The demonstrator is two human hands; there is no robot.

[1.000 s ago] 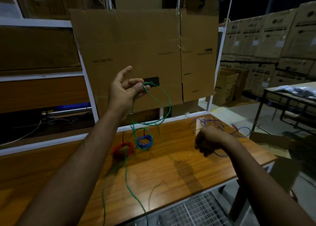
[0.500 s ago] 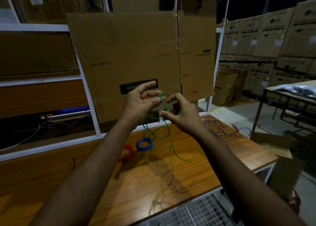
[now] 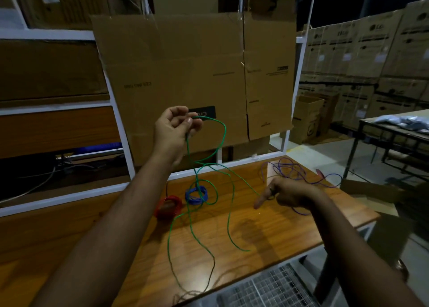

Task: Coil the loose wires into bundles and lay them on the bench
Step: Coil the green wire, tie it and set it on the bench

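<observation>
above the bench [image 3: 267, 232], left hand [image 3: 173, 126] pinching green wire [image 3: 222, 132], right hand [image 3: 285, 194] gripping its other stretch

Bare wooden bench top [image 3: 290, 237] is lying open below the right hand's fingers [image 3: 261, 201]. Left of them, loops of thin green wire [image 3: 228, 213] are hanging across the way, with small red [image 3: 168, 206] and blue [image 3: 196, 194] wire coils lying beyond; a loose purple wire tangle [image 3: 290, 169] is lying just behind.
</observation>
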